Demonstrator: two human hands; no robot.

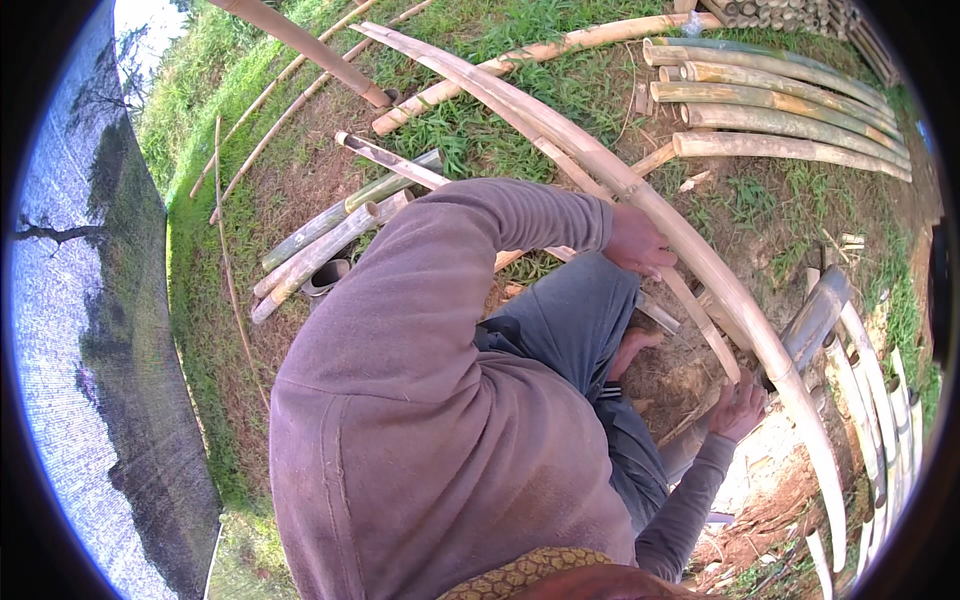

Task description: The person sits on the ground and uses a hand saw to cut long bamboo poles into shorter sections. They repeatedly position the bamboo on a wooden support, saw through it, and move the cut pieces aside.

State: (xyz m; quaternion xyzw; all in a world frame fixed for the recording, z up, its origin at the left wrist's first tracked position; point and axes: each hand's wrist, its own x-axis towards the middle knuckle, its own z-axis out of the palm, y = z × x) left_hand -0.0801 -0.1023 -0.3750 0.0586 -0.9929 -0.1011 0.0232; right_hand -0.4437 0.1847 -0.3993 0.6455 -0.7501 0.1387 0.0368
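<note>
1. You are outdoors on uneven ground, with grass [455, 150] and bare soil [655, 385] in patches, the soil showing most around your feet
2. Along the far left hangs a pale, finely meshed sheet [75, 400], bright in places and crossed by dark, tree-like shapes; grass runs up to its foot
3. Strong sun lights the reddish soil at the lower right, where loose chips are scattered
4. Your left hand [637, 242] is closed around a thin strip [705, 325], just beside the long curved slat [740, 302]
5. The strip slants down from that hand to your right hand [738, 408], whose fingers are curled at its lower end; you cannot tell from this view whether they grip it
6. The slat sweeps from upper left to lower right, beyond both hands, and crosses over a grey log [820, 315]
7. At the upper right, poles [780, 118] lie side by side, blotched green and brown; a stack [790, 14] of more stands behind them
8. To the left, short tubes [325, 240] lie on grass and soil, with slim rods [225, 250] farther out
9. Pale split pieces [868, 420] fan out at the lower right
</note>
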